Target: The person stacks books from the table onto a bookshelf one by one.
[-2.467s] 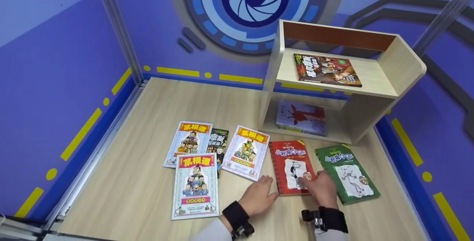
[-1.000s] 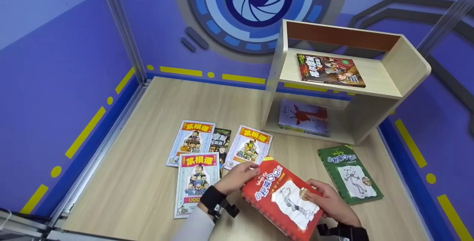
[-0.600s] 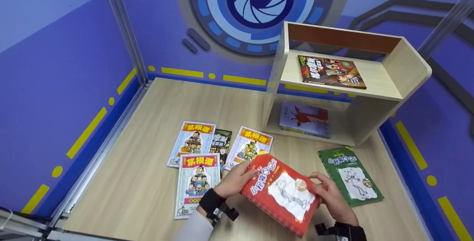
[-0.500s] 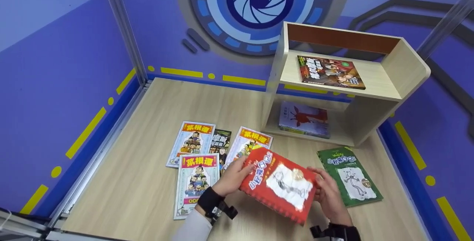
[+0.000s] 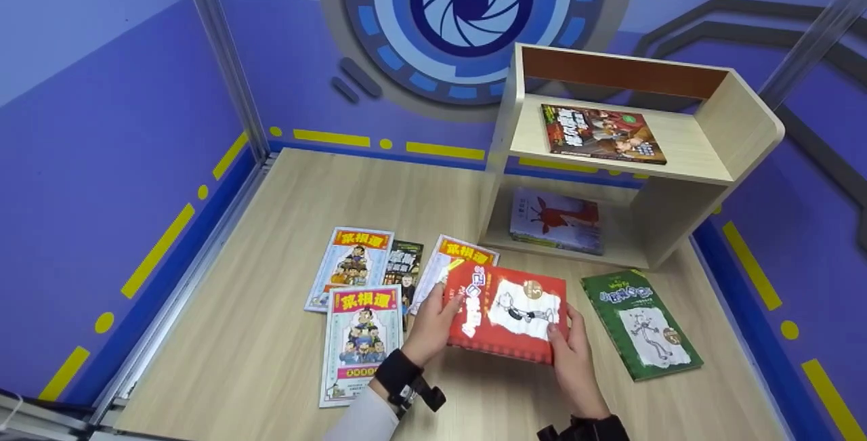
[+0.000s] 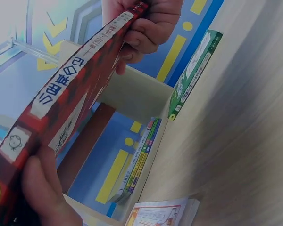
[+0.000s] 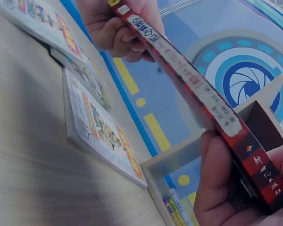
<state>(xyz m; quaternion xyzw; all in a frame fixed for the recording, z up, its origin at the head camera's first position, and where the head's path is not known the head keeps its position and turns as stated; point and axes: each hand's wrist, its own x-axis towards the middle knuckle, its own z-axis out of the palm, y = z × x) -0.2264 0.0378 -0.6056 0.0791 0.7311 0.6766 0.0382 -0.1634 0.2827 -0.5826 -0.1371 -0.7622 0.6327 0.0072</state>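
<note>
A red book [image 5: 504, 312] is held above the table by both hands, its cover turned sideways with the title end at the left. My left hand [image 5: 431, 322] grips that left end, thumb on the cover. At the opposite end my right hand [image 5: 576, 360] holds it, with the thumb over the front. Both wrist views show the spine: the red book [image 6: 66, 89] slants across the left one, and the red book [image 7: 193, 84] spans the right one, with fingers curled beneath it. A green book [image 5: 643, 324] lies on the table right of my right hand.
A two-tier wooden shelf [image 5: 691, 224] stands at the back right. A brown-covered book [image 5: 603, 133] lies on its upper board, and a stack with a red giraffe cover [image 5: 555, 221] lies below. Several comic books, including a pink-titled one [image 5: 362, 339], lie left on the table [image 5: 223, 346].
The red book has been lifted off the table by both hands and turned counter-clockwise until it lies nearly sideways. My left hand moved from the tabletop to its title end. The other books stay put.
</note>
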